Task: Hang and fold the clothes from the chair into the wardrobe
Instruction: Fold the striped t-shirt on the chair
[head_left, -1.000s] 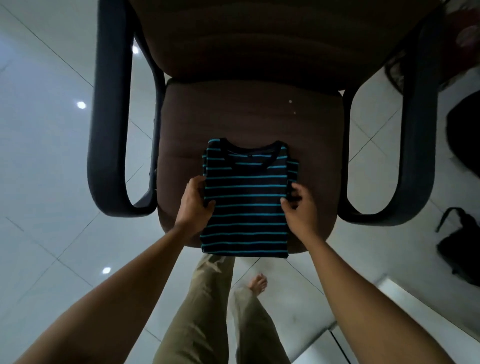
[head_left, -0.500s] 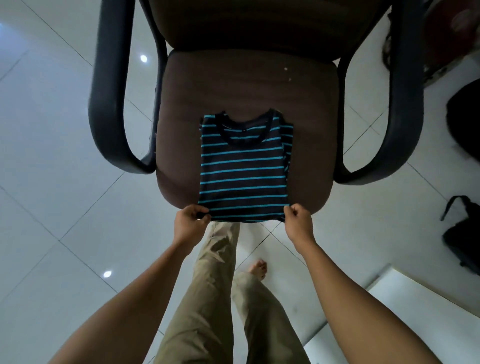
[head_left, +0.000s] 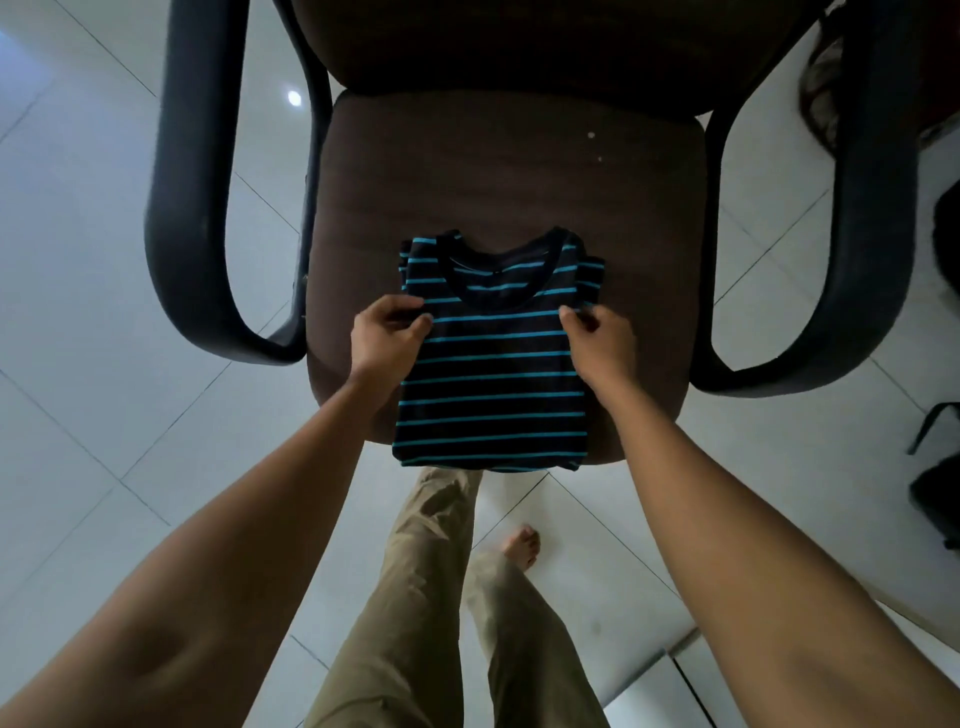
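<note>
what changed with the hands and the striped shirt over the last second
Both hands left the hem of the folded black shirt with blue stripes, which they pinched half a second ago, and moved up toward the collar. The left hand and right hand now pinch the shirt's side edges just below the neckline. The shirt stays folded flat on the brown padded chair seat, hem at the front edge.

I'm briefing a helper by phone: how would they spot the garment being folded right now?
Find the brown armchair with black looped armrests. On the front of its seat lies the folded T-shirt, its hem overhanging the seat edge, with the left hand and right hand pinching its sides. It is the only fabric there: black with thin turquoise stripes.
</note>
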